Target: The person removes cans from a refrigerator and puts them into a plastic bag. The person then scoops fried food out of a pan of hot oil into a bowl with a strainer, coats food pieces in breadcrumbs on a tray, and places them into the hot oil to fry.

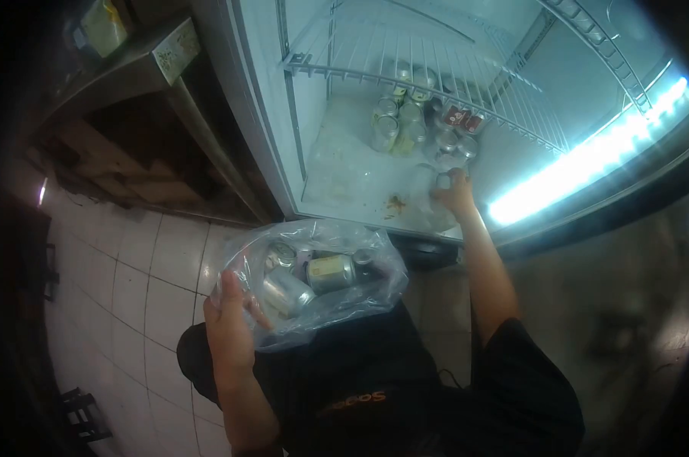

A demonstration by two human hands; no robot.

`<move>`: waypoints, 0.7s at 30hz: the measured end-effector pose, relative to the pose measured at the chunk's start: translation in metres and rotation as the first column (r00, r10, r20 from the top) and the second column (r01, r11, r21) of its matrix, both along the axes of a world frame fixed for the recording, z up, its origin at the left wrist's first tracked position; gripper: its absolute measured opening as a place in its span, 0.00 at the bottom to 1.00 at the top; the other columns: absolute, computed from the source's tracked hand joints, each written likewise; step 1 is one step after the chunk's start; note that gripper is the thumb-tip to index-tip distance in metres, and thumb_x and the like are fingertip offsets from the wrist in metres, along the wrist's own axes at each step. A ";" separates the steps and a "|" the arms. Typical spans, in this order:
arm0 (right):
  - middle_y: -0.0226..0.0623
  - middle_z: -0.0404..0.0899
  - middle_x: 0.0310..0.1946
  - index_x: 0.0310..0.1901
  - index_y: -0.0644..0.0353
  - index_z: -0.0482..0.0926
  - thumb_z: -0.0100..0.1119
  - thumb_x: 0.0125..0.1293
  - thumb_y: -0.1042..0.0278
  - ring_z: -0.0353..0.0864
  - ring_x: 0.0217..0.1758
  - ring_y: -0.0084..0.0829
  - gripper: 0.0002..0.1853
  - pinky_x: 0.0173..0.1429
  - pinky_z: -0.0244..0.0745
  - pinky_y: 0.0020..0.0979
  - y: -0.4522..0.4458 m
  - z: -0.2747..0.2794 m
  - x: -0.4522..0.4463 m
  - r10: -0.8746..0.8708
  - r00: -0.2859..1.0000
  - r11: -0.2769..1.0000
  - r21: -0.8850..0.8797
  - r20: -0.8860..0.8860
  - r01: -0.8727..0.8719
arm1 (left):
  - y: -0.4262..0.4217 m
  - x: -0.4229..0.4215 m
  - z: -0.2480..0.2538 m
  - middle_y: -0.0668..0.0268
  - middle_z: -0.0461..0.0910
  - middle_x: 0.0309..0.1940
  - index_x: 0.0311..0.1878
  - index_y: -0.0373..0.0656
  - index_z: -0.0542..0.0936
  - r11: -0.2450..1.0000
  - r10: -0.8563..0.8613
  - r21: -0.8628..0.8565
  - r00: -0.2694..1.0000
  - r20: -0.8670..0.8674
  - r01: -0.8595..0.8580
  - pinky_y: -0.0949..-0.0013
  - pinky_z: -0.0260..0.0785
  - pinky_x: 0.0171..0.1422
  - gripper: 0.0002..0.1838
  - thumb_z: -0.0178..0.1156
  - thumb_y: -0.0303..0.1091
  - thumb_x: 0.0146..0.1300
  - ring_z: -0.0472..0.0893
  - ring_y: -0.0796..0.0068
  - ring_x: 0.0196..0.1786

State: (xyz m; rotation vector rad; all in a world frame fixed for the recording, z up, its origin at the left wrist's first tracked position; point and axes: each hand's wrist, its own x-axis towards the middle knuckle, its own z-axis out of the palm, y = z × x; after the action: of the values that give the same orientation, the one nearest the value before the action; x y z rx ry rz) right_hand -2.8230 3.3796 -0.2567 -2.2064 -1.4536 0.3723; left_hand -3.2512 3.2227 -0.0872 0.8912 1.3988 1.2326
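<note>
1. Bag first: the clear plastic bag (394, 283) sits at your lap, in front of the refrigerator, its mouth open upward. Your left hand (232, 327) pinches its left edge, some fingers showing through the film. Keep that edge raised and pulled outward so the mouth does not fold in.

2. Contents of bag: a can with a yellow label (331, 273) on its side, a plain silver can (287, 292) tilted beside it, another can (281, 257) showing its end, and a darker can end (362, 259) at the right. Anything deeper is hidden.

3. Your right hand (449, 184) is inside the refrigerator, fingers curled about a pale can (443, 181) near the front edge. Blur there; cannot tell whether the grip is tight. Suggest wrapping the sides fully before any lift, since metal may be slippery if damp.

4. Refrigerator floor (341, 179): silver cans (409, 137) grouped toward the back, red-labelled cans (457, 116) to their right. Brown residue (395, 204) lies left of your right hand; avoid dragging through it.

5. Wire shelf (405, 79) overhangs the group. Advise keeping knuckles low and moving cans singly.
</note>
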 end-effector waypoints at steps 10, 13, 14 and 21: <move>0.56 0.65 0.58 0.56 0.66 0.69 0.71 0.37 0.53 0.69 0.60 0.44 0.43 0.58 0.70 0.32 0.039 0.040 -0.004 0.299 0.931 0.776 -0.621 0.209 -0.110 | 0.001 0.001 0.004 0.72 0.66 0.17 0.60 0.33 0.72 0.999 -0.043 -0.002 0.999 -0.010 0.043 0.80 0.60 0.27 0.29 0.43 0.52 0.72 0.65 0.84 0.18; 0.38 0.82 0.36 0.36 0.64 0.84 0.72 0.38 0.55 0.80 0.44 0.33 0.24 0.44 0.76 0.28 0.083 -0.017 0.047 0.596 0.796 0.567 -0.757 0.105 -0.325 | 0.003 -0.006 -0.003 0.73 0.64 0.16 0.60 0.34 0.72 0.997 -0.078 0.030 0.997 0.027 0.078 0.79 0.61 0.26 0.29 0.42 0.52 0.72 0.64 0.84 0.18; 0.38 0.82 0.33 0.37 0.64 0.83 0.71 0.37 0.58 0.80 0.39 0.32 0.23 0.40 0.75 0.29 0.065 0.004 0.036 0.467 0.883 0.675 -0.668 0.057 -0.313 | 0.001 -0.009 -0.003 0.73 0.64 0.16 0.60 0.34 0.72 0.996 -0.068 0.058 0.997 0.034 0.066 0.79 0.61 0.26 0.29 0.42 0.52 0.72 0.64 0.84 0.18; 0.45 0.72 0.41 0.65 0.62 0.53 0.62 0.39 0.82 0.76 0.42 0.35 0.46 0.34 0.74 0.37 0.024 0.013 0.018 0.057 0.822 0.993 -0.053 -0.566 -0.105 | 0.000 -0.006 0.005 0.76 0.64 0.18 0.43 0.37 0.78 0.999 -0.041 -0.008 0.992 0.116 0.042 0.77 0.60 0.24 0.18 0.43 0.40 0.73 0.65 0.87 0.19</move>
State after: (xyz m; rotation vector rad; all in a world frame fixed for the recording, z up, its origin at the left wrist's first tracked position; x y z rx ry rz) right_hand -2.8049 3.4035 -0.2434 -1.8561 -1.2082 1.0358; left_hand -3.2572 3.2232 -0.0822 0.8240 1.2876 1.2251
